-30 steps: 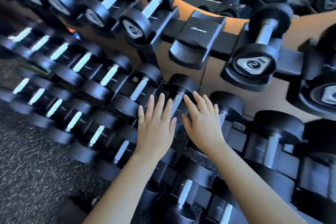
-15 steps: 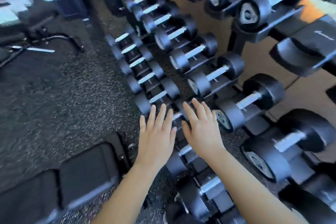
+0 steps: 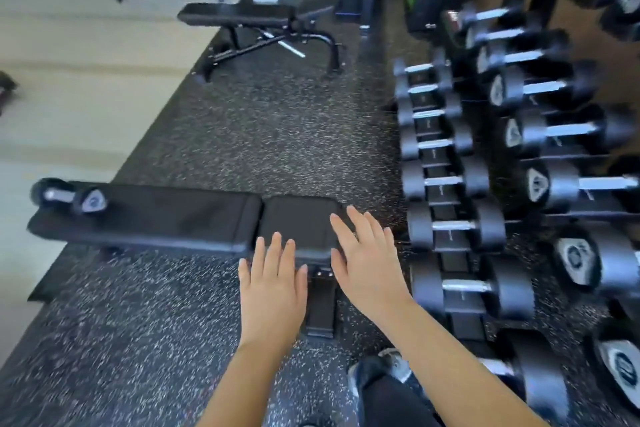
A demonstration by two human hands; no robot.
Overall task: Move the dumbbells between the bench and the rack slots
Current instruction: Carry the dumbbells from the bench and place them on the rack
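Bench swung into view, dumbbell lying lengthwise

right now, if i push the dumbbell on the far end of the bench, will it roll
Probably rolls: the dumbbell has rounded heads and lies near the edge of the bench. Likely heavy for its size, with thick heads on a metal handle. Padding may slow it.

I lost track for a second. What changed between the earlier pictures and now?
The view swung left, from the racked dumbbells to the bench. The left hand and right hand went with it and now hover at the bench's near end. Nothing was gripped or let go; both hands stayed flat and empty.
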